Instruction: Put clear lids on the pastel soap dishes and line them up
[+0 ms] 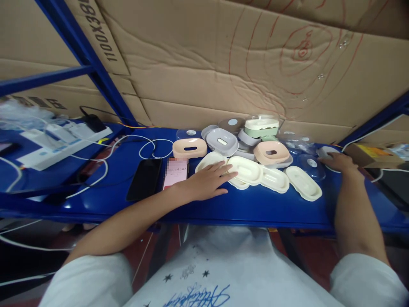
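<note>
My left hand lies palm down with its fingers spread. It rests over cream oval trays, touching the ones at the left of the row. Another cream tray lies apart on the right. At the table's right side my right hand is closed around a grey rounded piece, which the fingers partly cover. Behind the trays are lilac-grey oval pieces, a peach soap-box-like piece and a second peach piece. A cream-and-green stack stands at the back.
Clear plastic covers lie among the pieces. Left of my hand are a lit phone and a dark phone. White cables run to a power strip. A cardboard box stands right, with cardboard behind.
</note>
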`<state>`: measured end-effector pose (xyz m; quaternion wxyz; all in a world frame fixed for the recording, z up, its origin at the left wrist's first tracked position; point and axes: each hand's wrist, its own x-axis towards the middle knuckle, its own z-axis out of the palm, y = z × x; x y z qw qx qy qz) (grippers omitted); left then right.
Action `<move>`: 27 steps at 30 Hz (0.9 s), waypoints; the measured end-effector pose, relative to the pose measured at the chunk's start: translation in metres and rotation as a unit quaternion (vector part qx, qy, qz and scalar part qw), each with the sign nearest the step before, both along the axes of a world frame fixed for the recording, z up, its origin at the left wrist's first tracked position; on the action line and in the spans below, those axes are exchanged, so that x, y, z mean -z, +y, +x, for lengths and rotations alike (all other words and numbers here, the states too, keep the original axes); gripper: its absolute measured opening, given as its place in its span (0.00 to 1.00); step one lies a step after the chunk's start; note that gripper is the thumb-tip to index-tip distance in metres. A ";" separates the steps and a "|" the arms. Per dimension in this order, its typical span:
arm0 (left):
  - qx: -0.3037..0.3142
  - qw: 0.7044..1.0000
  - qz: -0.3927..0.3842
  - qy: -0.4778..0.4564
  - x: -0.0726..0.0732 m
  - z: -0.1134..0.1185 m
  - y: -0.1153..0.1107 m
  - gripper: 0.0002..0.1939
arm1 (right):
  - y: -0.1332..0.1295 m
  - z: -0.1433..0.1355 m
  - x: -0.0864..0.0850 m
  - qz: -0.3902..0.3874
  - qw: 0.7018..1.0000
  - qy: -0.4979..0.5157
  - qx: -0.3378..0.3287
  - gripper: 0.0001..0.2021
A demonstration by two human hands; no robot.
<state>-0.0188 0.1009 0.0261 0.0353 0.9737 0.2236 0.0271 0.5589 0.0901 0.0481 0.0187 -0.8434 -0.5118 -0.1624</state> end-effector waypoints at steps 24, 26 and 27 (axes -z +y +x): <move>0.004 1.000 0.008 -0.001 0.001 0.000 0.000 0.35 | 0.026 -0.126 -0.066 0.144 0.950 0.026 -0.276 0.23; 0.002 1.000 0.007 -0.004 0.001 0.000 0.000 0.35 | 0.045 -0.158 -0.081 0.136 0.922 0.010 -0.361 0.24; 0.000 1.000 0.006 -0.006 0.001 0.000 0.000 0.35 | 0.055 -0.172 -0.087 0.129 0.913 0.001 -0.387 0.23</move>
